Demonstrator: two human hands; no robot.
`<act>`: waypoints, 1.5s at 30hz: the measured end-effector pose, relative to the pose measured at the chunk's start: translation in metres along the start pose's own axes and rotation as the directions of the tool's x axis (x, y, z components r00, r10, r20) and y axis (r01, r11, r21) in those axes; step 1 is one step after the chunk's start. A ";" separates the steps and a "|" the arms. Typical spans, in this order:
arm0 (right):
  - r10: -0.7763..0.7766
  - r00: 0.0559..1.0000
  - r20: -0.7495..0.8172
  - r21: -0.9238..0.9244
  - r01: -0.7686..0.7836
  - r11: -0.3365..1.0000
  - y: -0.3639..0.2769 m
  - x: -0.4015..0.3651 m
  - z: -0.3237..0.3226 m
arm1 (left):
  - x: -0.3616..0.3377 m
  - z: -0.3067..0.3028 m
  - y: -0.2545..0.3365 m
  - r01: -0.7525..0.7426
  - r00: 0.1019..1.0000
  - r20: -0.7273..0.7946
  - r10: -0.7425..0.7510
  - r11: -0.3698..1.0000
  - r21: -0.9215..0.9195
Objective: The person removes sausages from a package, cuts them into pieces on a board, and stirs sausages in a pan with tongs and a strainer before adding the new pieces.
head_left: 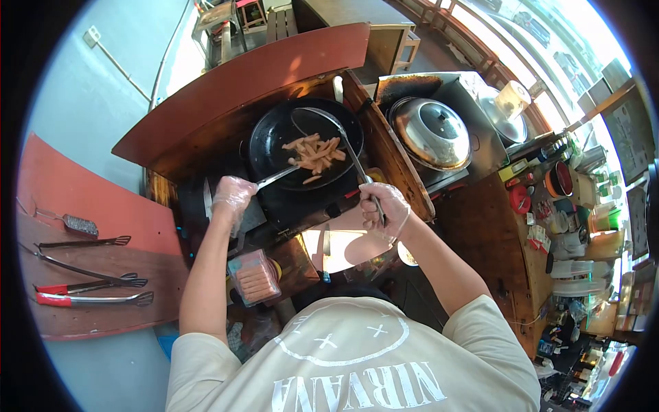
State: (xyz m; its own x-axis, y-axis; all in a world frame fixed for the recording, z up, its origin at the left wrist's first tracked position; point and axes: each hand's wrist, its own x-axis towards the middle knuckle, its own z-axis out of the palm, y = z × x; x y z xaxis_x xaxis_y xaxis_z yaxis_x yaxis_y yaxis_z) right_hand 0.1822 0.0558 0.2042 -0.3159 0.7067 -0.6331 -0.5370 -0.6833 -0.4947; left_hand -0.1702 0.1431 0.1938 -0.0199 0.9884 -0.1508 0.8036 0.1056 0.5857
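Observation:
Cut sausage pieces [317, 155] lie heaped in a black wok [264, 161] in front of me. My left hand [234, 193], in a clear plastic glove, is closed around a slim metal utensil [277, 176] whose far end reaches the sausages; its tip is too small to identify. My right hand [384, 208], also gloved, grips the long handle of a round-headed skimmer [350, 147]. The skimmer's head rests inside the wok, behind the pieces. Below my left forearm, a clear plastic box [255, 277] holds whole sausages.
A reddish board [247, 82] shields the wok's far side. To the right, a domed metal lid [434, 130] covers another pan. Tongs [93, 298] and a grater [80, 224] hang on the left. A knife [327, 250] lies near my body. Bowls and containers crowd the far-right counter.

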 end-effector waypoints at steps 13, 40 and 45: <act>-0.139 0.990 0.025 0.104 0.135 0.985 -0.016 0.009 -0.008 | -0.023 -0.016 0.026 -0.394 0.771 -0.225 0.595 0.724 0.566; 0.040 0.998 -0.039 -0.092 -0.043 0.995 -0.024 0.008 -0.010 | 0.006 0.043 -0.021 0.170 0.973 -0.069 -0.218 0.891 -0.421; -0.031 0.995 -0.090 -0.091 0.023 0.996 -0.030 0.011 -0.016 | -0.008 0.043 -0.010 -0.158 0.947 -0.295 0.124 0.983 -0.097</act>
State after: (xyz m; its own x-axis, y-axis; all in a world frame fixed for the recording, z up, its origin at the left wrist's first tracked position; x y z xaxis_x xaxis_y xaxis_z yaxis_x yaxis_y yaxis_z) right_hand 0.2070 0.0807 0.2029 -0.2268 0.7082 -0.6686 -0.4709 -0.6806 -0.5612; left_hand -0.1527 0.1290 0.1545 -0.0952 0.9817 0.1647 0.7353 -0.0422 0.6765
